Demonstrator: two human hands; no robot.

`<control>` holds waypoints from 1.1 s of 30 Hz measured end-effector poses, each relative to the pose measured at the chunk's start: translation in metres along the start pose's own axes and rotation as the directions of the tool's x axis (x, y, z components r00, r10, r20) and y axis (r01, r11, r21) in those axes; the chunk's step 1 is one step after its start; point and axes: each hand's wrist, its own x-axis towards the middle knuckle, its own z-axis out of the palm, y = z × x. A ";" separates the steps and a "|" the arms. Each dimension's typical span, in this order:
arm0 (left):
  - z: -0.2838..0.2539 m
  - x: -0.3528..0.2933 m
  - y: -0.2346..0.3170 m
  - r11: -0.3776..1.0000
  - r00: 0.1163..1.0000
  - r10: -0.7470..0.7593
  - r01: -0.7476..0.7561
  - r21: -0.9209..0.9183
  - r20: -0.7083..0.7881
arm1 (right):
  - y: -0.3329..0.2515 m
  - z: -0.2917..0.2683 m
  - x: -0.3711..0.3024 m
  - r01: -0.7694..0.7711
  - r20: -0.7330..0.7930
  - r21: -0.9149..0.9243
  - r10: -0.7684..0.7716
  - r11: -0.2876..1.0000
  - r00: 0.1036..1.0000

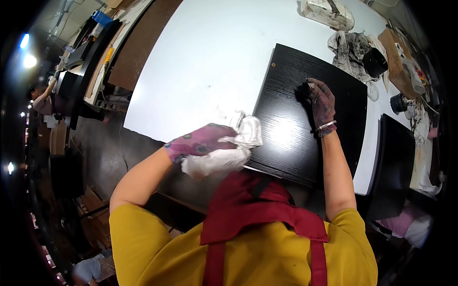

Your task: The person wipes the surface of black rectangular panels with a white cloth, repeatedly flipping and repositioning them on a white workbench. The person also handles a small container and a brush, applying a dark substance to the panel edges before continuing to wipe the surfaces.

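A black wood-grain board lies flat on the white tabletop, light glaring off its near left part. My left hand, in a purple flowered glove, grips a crumpled white cloth at the board's near left corner; part of the cloth hangs below the hand. Over the right half of the board, my right hand is gloved too, with a band at the wrist. Its fingers close on a small dark, fuzzy-edged thing, held down at the board's surface; its exact kind is hard to make out.
Beyond the board lie a black-stained cloth, a black pot and a white wrapped bundle. Another black panel stands at the right. Far left, a person works at another bench. A second black pot sits at the right.
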 end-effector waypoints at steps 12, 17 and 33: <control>0.034 0.025 -0.017 0.936 0.888 0.339 -0.283 0.211 -0.312 | 0.005 0.001 -0.001 -0.019 -0.050 0.008 0.020 1.000 0.999; 0.043 -0.032 -0.008 0.932 0.985 0.122 -0.156 0.326 0.123 | 0.008 0.001 0.001 -0.027 -0.046 -0.040 0.025 0.999 0.999; 0.031 -0.059 -0.018 0.866 0.939 0.111 0.070 0.495 -0.326 | -0.050 -0.101 -0.106 -0.139 0.018 0.119 0.138 0.983 0.990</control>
